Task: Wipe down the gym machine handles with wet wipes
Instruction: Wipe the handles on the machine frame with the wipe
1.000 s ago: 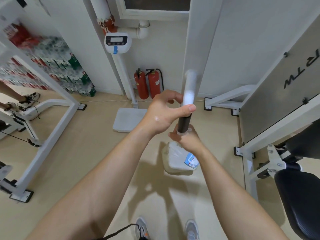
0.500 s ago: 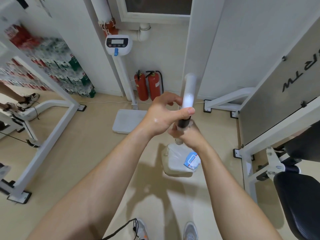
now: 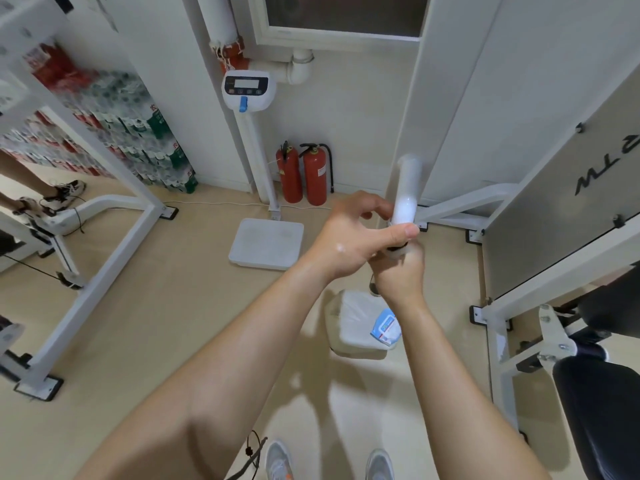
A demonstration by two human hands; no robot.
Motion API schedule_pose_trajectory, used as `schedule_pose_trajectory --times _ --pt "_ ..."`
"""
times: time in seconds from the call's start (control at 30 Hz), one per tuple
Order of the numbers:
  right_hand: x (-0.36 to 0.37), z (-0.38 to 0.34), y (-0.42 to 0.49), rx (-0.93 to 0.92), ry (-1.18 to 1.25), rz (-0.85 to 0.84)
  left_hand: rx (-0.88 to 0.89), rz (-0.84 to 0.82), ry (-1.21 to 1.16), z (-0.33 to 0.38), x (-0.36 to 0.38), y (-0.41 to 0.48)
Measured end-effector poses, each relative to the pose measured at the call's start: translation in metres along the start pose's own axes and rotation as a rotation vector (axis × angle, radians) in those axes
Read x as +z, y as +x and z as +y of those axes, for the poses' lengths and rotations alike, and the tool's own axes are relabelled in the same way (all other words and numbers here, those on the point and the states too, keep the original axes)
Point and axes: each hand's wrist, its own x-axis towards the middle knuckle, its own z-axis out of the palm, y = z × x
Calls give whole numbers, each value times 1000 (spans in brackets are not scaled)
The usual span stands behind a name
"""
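- The handle (image 3: pixel 406 195), a pale tube with a short black section at its lower end, stands nearly upright just right of the frame's centre.
- The left hand (image 3: pixel 353 237) grips the handle from the left. Its fingers are curled round the far side, and the thumb lies across the near side just above the black part.
- The right hand (image 3: pixel 401 275) sits directly below and touches the left, its fingers closed round the handle's lower end. A sliver of white shows at the top of this fist and may be a wipe, but the view is too poor to be sure.
- A blue-labelled pack of wet wipes (image 3: pixel 386 328) lies on a white block (image 3: pixel 349 317) on the floor (image 3: pixel 156 323), below the hands.
- A weighing scale (image 3: pixel 266 247) stands left of the hands, with two red fire extinguishers (image 3: pixel 304 174) against the wall behind it.
- A black seat (image 3: pixel 602 410) fills the lower right of the frame.
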Motion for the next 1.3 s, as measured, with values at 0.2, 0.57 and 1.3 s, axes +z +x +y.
schedule_pose_trajectory --times 0.2,0.57,1.3 --pt "9 87 -11 389 -209 -55 -36 -36 -141 -6 -7 -6" --pt "94 -17 -47 722 806 -155 -121 -142 -90 -94 -101 -61" --pt "157 -86 115 430 719 251 -268 74 -454 -60 -202 170"
